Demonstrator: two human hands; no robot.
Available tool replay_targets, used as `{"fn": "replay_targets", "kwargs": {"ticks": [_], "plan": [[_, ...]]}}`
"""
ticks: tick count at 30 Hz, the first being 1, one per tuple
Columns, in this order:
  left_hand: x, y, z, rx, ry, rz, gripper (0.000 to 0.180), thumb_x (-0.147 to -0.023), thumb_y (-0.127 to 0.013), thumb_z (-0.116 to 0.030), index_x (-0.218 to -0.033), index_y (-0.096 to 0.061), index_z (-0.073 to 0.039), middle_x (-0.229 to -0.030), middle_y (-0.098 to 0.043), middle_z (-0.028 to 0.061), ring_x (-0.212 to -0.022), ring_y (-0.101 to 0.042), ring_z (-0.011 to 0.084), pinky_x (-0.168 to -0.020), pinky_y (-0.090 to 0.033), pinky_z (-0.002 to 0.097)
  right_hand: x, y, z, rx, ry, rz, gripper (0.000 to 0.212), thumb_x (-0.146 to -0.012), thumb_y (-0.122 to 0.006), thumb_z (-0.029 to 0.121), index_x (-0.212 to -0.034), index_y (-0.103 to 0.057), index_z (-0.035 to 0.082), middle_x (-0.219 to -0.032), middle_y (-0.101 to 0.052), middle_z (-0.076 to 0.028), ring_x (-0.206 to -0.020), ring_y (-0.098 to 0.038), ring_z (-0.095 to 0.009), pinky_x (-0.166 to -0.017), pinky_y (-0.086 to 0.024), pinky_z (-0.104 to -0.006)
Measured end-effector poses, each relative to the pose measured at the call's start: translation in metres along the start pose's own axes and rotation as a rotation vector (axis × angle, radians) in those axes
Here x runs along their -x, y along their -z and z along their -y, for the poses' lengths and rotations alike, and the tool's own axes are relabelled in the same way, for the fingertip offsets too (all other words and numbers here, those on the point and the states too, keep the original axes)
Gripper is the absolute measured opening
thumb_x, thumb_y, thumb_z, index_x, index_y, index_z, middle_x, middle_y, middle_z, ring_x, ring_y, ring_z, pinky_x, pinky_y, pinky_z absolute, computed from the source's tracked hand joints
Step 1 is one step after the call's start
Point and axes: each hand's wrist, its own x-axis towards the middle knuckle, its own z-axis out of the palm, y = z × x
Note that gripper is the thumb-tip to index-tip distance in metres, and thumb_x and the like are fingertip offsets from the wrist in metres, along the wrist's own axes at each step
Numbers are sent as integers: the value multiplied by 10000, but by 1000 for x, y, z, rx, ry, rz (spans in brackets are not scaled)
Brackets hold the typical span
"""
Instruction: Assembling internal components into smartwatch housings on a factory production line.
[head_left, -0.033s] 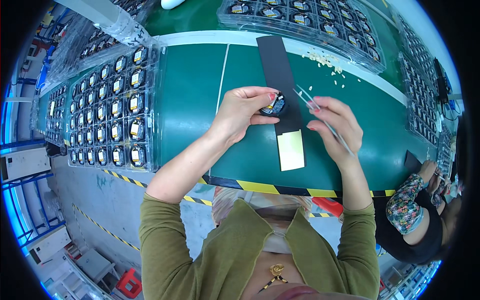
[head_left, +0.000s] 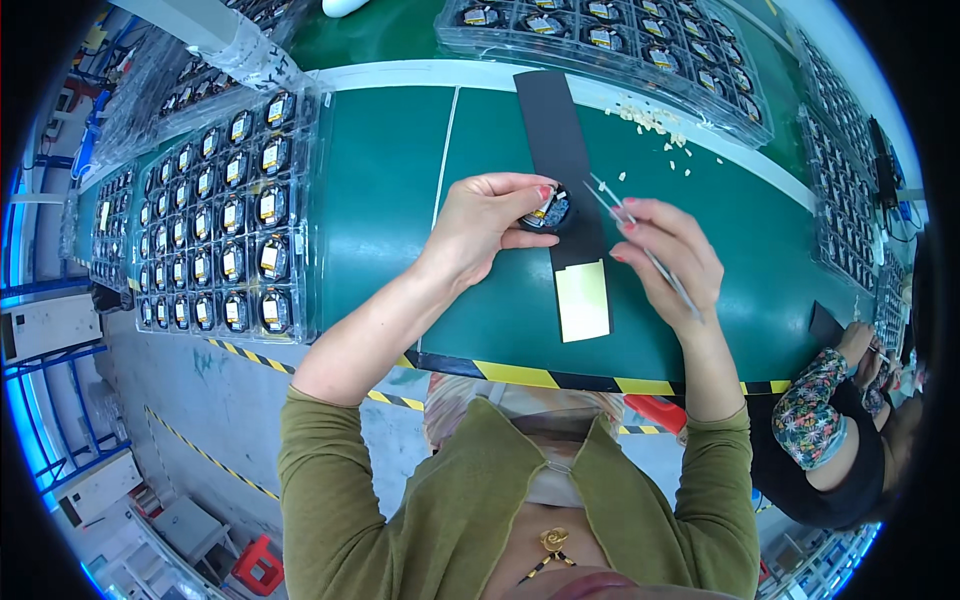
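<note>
My left hand point(head_left: 485, 222) grips a small round black electronic module point(head_left: 556, 210) by its rim, between thumb and fingers. Its open face shows a blue circuit board and a bit of yellow. In my right hand point(head_left: 672, 255) is a pair of metal tweezers point(head_left: 655, 262), the tips pointing up and left, a short way right of the module and apart from it. Below the module runs a long dark strip point(head_left: 550, 120) lying on the green table point(head_left: 385, 220). A pale yellow sheet point(head_left: 583, 302) lies at the strip's near end.
Clear trays point(head_left: 225, 215) of similar round modules stand at the left, with another tray point(head_left: 605, 40) at the back. Small cream pieces point(head_left: 645, 120) lie scattered at back right. Yellow-black tape point(head_left: 515, 375) marks the table's front edge. Another person's hand point(head_left: 855, 342) works at far right.
My right hand and the tweezers have shifted very slightly to the left. The left hand and the module have stayed in place.
</note>
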Motion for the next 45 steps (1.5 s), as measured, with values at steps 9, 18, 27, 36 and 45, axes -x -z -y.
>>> {"fn": "replay_targets", "kwargs": {"ticks": [9,18,27,36,45], "plan": [[1,0,0,48,37,33,203,-861,-510,-65,-1019,-584,39,-906,-610,111,-794,-619,174,-668,-572,330,3,-3,-8,114,268,269,220,-654,-631,40,-873,-623,11,-951,-605,-128,-805,-629,-252,-615,-539,-288],[2,1,-1,49,70,66,215,-865,-496,-67,-1029,-576,46,-924,-606,123,-808,-622,187,-660,-574,329,0,-3,-5,203,312,313,202,-650,-626,32,-850,-623,2,-956,-609,-118,-830,-625,-237,-630,-545,-289],[7,-3,-5,0,64,125,311,-853,-479,-34,-1157,-473,34,-938,-597,134,-799,-637,223,-659,-571,307,5,0,-11,138,344,240,231,-652,-620,28,-879,-626,-13,-931,-616,-146,-809,-635,-254,-606,-544,-294],[5,-1,-6,-28,68,112,317,-840,-502,-35,-1142,-450,44,-912,-591,126,-771,-634,207,-616,-573,296,1,0,-7,122,357,266,227,-643,-620,18,-866,-618,-25,-939,-610,-151,-795,-635,-254,-614,-546,-292],[4,-1,-3,-66,60,53,211,-842,-534,-76,-1012,-482,37,-883,-594,127,-738,-630,191,-565,-573,297,0,0,-5,194,402,314,236,-624,-610,19,-856,-615,-23,-943,-607,-141,-819,-628,-243,-654,-547,-293]]}}
